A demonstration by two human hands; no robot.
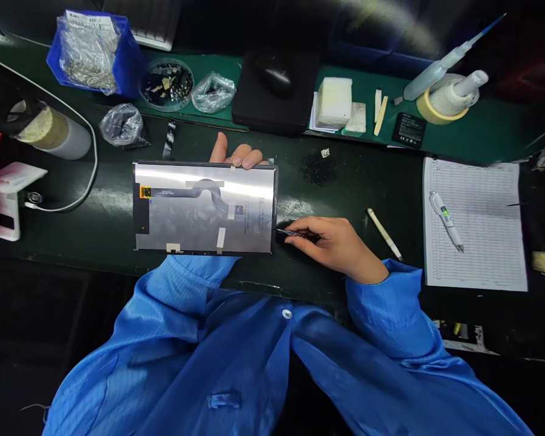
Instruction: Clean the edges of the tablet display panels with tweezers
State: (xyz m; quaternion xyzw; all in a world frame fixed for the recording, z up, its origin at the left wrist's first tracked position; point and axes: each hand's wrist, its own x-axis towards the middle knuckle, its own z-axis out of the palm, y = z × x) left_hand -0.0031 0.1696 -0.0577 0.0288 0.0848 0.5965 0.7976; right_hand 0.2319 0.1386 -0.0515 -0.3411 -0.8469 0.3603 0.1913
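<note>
Open bench (367, 181) right of the panel (186, 224), crowded far side
The right hand (336, 245) and its thin tool (287, 231) block part of the panel's right edge; a stick (384, 235) lies between hand and paper (485, 230). Mouse (277, 74), foam block (335, 103) and bottle (454, 95) line the far side; a cable (96, 160) loops left of the panel.
</note>
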